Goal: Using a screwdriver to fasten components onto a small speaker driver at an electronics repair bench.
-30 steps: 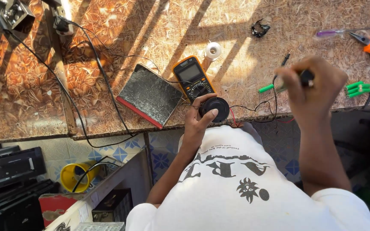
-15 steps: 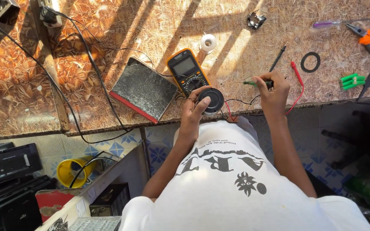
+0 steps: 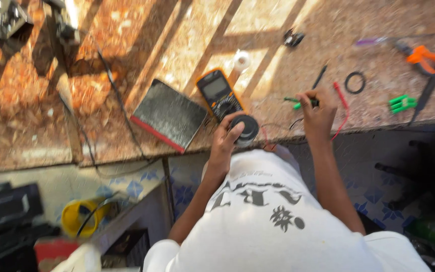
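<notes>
At the counter's edge | left hand (image 3: 226, 137) grips round black part (image 3: 245, 129) beside orange meter (image 3: 220, 93) | right hand (image 3: 318, 108) pinches green-tipped probe (image 3: 298, 102) | red probe (image 3: 340, 95), black ring (image 3: 355, 82) nearby

A single view, from a camera worn on the person's head, looks almost straight down over the white printed shirt (image 3: 278, 226) onto the speckled brown stone counter (image 3: 142, 40). The counter's far side lies toward the top of the picture, and its near edge crosses the middle. Below that edge the view drops past the body to blue-patterned tiles (image 3: 127, 189) and a yellow round tub (image 3: 76, 216) lower left. It stands close enough that both forearms fill the centre. The picture is slightly blurred.
</notes>
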